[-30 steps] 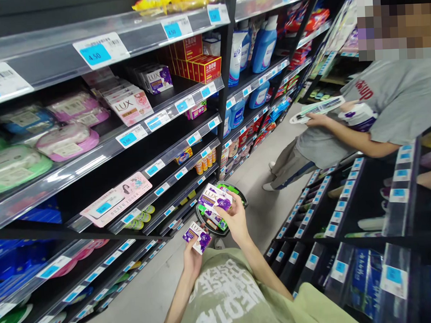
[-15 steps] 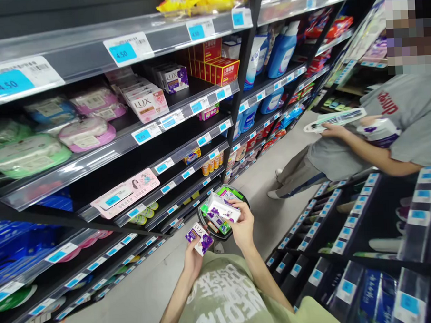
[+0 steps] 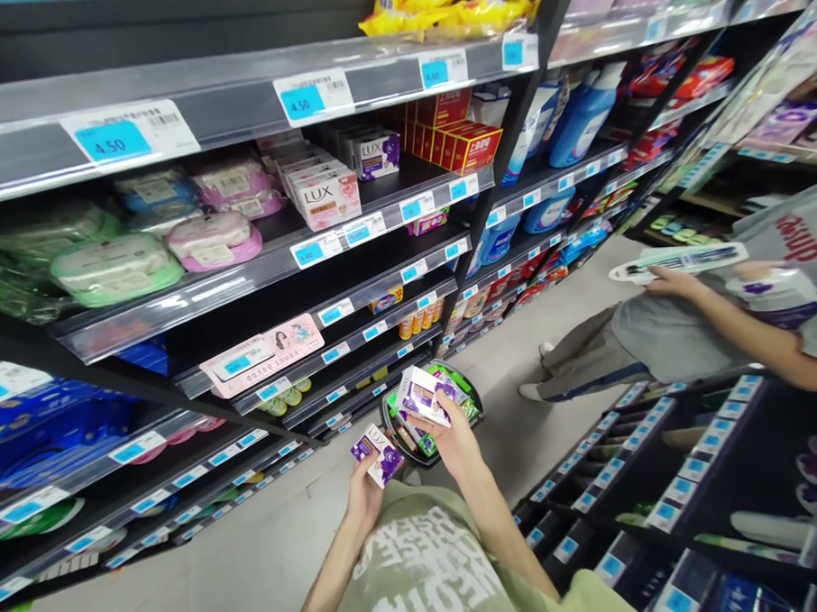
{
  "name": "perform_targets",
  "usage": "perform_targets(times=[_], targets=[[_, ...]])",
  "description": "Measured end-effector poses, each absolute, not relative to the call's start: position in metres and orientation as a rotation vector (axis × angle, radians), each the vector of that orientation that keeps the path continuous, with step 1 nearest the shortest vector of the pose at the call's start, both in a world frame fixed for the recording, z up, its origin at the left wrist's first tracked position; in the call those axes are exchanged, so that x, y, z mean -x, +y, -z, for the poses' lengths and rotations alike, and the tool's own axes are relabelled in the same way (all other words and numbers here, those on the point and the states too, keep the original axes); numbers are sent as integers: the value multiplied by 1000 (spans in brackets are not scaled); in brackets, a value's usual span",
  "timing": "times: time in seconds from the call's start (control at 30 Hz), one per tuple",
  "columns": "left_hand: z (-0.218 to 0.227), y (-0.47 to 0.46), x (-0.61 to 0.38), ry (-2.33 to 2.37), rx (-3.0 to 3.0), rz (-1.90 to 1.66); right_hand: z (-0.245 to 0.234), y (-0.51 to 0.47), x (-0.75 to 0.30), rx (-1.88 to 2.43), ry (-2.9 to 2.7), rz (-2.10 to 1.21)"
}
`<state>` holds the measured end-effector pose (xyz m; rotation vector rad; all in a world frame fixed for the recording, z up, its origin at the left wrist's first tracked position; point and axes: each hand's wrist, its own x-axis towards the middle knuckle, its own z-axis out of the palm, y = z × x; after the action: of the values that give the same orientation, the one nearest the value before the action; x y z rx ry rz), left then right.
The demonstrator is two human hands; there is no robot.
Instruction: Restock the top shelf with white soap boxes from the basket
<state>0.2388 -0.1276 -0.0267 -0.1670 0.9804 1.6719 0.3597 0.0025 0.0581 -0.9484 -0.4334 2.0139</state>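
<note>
My left hand point(image 3: 364, 493) is closed round a white and purple LUX soap box point(image 3: 385, 459), its printed front facing up. To the right, my right hand point(image 3: 457, 433) grips another white and purple soap box point(image 3: 422, 394), with the thumb on its face and the fingers underneath. This second box is held tilted above a dark shopping basket point(image 3: 479, 417). Inside the basket lie green and white packages point(image 3: 456, 382), partly covered by my right hand and the box.
Left of me, shelves carry pink LUX boxes point(image 3: 325, 198), a purple LUX box point(image 3: 377, 155), red and yellow boxes point(image 3: 473, 148) and plastic soap dishes point(image 3: 117, 267). Low racks point(image 3: 686, 456) stand on the right. Another person point(image 3: 680, 330) stands ahead, holding a long flat package point(image 3: 681, 260).
My right hand has turned its box, so a different printed face shows. My left hand keeps its box in about the same place. The view has swung left.
</note>
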Motion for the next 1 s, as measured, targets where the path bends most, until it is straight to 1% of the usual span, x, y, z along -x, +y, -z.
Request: perform_targets(times=[0.37,0.67,0.9,1.0], targets=[[26,-125,-233,941,216,-1779,-60,9,-342,1007,-451,-2067],[30,-119,-226,946,197,-1775,-70,21,-335,1055,-385,-2035],[32,-112,-227,947,333,-1791,-72,44,-339,1020,-526,-2035],[28,-106,-228,948,442,-1752,-89,79,-343,935,-710,-1980]])
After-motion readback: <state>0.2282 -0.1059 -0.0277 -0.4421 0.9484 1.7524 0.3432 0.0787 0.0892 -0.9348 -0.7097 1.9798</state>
